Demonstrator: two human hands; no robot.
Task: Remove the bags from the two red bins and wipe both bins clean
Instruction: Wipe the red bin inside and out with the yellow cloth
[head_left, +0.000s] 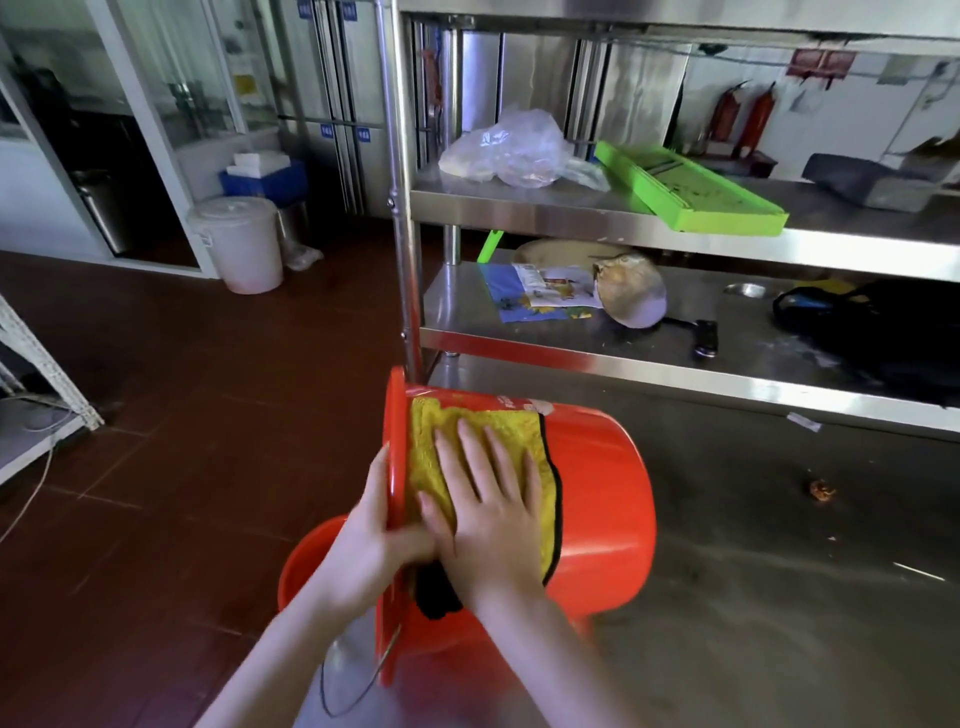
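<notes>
Pressure comes from your right hand (488, 499), laid flat with fingers spread on the yellow cloth (509, 423), which drapes over the outer wall of the tipped red bin (602, 499). You have that bin lying on its side on the steel table (779, 571), mouth turned to the left, so the curved wall faces up where your palm can bear down on it. Your left hand (363, 540) grips the rim (396, 447), fingers curled over the edge, likely to stop the round body rolling under your strokes. No bag shows on this rim, so this looks like the wiping stage. The second red bin (306, 561) sits lower down beside your left forearm, mostly hidden; whether it is wiped cannot be told. A crumpled clear bag (514, 150) lies on the shelf (571, 205), well apart.
</notes>
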